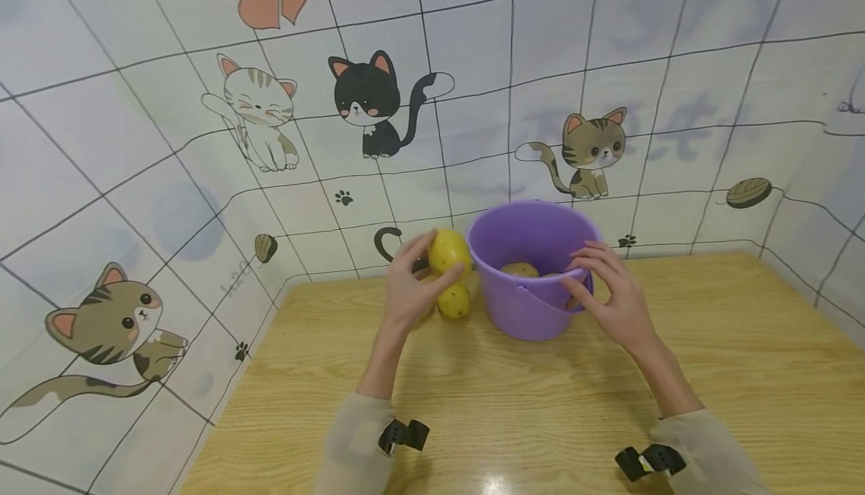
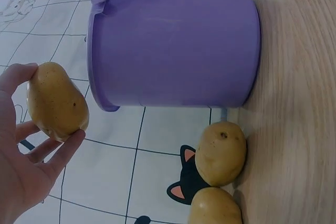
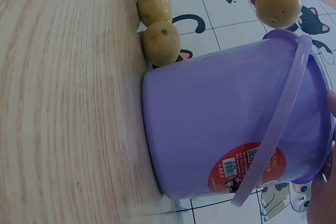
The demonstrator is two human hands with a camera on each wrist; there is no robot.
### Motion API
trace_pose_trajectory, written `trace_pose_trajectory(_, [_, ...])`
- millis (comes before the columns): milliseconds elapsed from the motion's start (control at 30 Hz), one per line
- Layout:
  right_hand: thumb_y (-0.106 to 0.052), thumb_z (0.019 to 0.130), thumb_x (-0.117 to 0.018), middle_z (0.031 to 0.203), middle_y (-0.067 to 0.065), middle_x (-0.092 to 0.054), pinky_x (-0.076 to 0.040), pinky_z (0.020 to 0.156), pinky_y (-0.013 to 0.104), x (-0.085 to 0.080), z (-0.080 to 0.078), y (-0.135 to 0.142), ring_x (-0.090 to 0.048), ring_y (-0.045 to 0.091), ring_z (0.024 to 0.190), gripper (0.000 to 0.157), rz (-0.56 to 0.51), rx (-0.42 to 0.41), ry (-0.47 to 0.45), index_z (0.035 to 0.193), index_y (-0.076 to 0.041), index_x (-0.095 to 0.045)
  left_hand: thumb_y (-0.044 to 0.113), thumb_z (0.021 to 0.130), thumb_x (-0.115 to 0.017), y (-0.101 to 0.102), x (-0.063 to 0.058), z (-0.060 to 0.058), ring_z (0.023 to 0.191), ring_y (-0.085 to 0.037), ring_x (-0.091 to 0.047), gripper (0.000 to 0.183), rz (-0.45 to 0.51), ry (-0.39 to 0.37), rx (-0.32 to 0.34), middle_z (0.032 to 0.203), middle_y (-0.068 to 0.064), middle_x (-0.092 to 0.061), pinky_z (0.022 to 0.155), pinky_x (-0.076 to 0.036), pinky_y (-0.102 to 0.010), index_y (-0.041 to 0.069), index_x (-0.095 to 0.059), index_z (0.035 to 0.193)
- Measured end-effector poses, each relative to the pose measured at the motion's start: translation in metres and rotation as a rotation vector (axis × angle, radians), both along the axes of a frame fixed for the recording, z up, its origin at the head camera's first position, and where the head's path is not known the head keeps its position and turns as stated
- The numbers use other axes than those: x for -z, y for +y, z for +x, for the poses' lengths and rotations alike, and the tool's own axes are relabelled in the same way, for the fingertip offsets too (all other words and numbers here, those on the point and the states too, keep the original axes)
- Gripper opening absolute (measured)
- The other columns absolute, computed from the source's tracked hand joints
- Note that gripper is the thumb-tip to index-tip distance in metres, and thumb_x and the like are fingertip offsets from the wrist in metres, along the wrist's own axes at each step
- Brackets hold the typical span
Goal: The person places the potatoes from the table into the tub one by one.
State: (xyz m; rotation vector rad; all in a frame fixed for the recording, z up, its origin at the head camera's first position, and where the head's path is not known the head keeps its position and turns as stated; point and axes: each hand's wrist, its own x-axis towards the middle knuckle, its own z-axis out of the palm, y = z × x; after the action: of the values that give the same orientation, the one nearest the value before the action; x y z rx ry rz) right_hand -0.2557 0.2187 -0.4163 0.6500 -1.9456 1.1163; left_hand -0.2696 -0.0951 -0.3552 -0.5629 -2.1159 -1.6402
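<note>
A yellow potato (image 1: 449, 252) is pinched between the thumb and fingers of my left hand (image 1: 414, 285), raised beside the bucket's left rim. The left wrist view shows this potato (image 2: 56, 100) apart from the purple bucket (image 2: 173, 45). My right hand (image 1: 618, 303) grips the rim of the bucket (image 1: 527, 311) at its right front, thumb outside. Inside the bucket lie potatoes (image 1: 519, 270), partly hidden by its wall. Two more potatoes stand on the table left of the bucket, one nearer (image 3: 161, 43) and one farther (image 3: 153, 2).
The wooden table (image 1: 513, 405) runs back to a tiled-pattern wall (image 1: 473, 104) printed with cats. The bucket's handle (image 3: 278, 119) hangs down its front, across a red label (image 3: 226, 174). Black cameras are strapped to both wrists.
</note>
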Motion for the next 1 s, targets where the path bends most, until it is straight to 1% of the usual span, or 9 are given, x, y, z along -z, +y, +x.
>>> trace_pose_trajectory(100, [0.008,0.076,-0.08,0.119,0.016,-0.066,-0.029,0.118,0.028,0.001,-0.002,0.0,-0.048,0.035,0.131,0.028,-0.004,-0.004,0.016,0.099,-0.006,-0.072,0.021,0.078,-0.088,0.007,-0.002,-0.002,0.119,-0.028,-0.058,0.071,0.021,0.013,-0.003,0.14,-0.011,-0.054,0.092,-0.057,-0.036,0.006,-0.059,0.141])
trace_pose_trajectory(200, [0.007,0.077,-0.08,0.119,0.016,-0.066,-0.029,0.118,0.029,0.001,-0.002,0.0,-0.048,0.035,0.131,0.026,-0.003,-0.008,0.019,0.098,-0.006,-0.072,0.021,0.078,-0.089,0.015,-0.003,-0.003,0.118,-0.027,-0.059,0.07,0.04,0.037,-0.003,0.138,-0.01,-0.055,0.09,-0.058,-0.034,0.007,-0.059,0.14])
trace_pose_trajectory(333, [0.001,0.081,-0.08,0.12,0.014,-0.066,-0.03,0.118,0.03,-0.001,-0.001,0.0,-0.047,0.037,0.131,0.021,0.001,-0.018,0.012,0.099,-0.007,-0.072,0.02,0.079,-0.087,0.027,-0.005,-0.004,0.118,-0.026,-0.06,0.068,0.053,0.066,0.009,0.137,-0.01,-0.055,0.09,-0.058,-0.036,0.007,-0.06,0.14])
trace_pose_trajectory(400, [0.0,0.082,-0.079,0.12,0.013,-0.066,-0.03,0.118,0.03,-0.001,-0.001,0.0,-0.047,0.038,0.131,0.02,0.005,-0.017,0.009,0.099,-0.007,-0.072,0.019,0.079,-0.087,0.032,-0.006,-0.005,0.118,-0.026,-0.06,0.068,0.054,0.072,0.014,0.137,-0.011,-0.054,0.091,-0.058,-0.036,0.006,-0.06,0.139])
trace_pose_trajectory(567, [0.004,0.08,-0.079,0.121,0.014,-0.066,-0.031,0.117,0.03,-0.002,-0.002,0.0,-0.047,0.036,0.131,0.024,0.006,-0.022,0.007,0.099,-0.007,-0.072,0.021,0.079,-0.087,0.04,-0.006,-0.008,0.12,-0.025,-0.058,0.068,0.047,0.071,0.022,0.139,-0.01,-0.053,0.091,-0.057,-0.034,0.006,-0.06,0.14])
trace_pose_trajectory(733, [0.007,0.077,-0.08,0.12,0.014,-0.066,-0.031,0.117,0.03,-0.003,-0.002,-0.001,-0.048,0.036,0.13,0.027,0.001,-0.024,0.008,0.099,-0.007,-0.072,0.022,0.079,-0.087,0.051,-0.006,-0.01,0.123,-0.022,-0.056,0.07,0.037,0.06,0.045,0.14,-0.006,-0.052,0.094,-0.056,-0.033,0.006,-0.059,0.14])
trace_pose_trajectory(867, [0.005,0.077,-0.081,0.119,0.014,-0.066,-0.03,0.117,0.03,-0.002,-0.002,-0.001,-0.048,0.037,0.13,0.027,0.001,-0.012,0.012,0.099,-0.008,-0.073,0.02,0.079,-0.088,0.061,-0.006,-0.012,0.121,-0.025,-0.059,0.069,0.045,0.053,0.078,0.139,-0.009,-0.052,0.093,-0.056,-0.034,0.004,-0.059,0.14])
trace_pose_trajectory(1000, [0.006,0.076,-0.081,0.119,0.014,-0.066,-0.03,0.118,0.03,-0.002,-0.001,0.0,-0.048,0.036,0.13,0.028,0.002,-0.002,0.007,0.098,-0.008,-0.073,0.02,0.077,-0.089,0.069,-0.008,-0.013,0.121,-0.023,-0.059,0.071,0.016,0.059,0.073,0.139,-0.009,-0.052,0.093,-0.056,-0.033,0.004,-0.059,0.14])
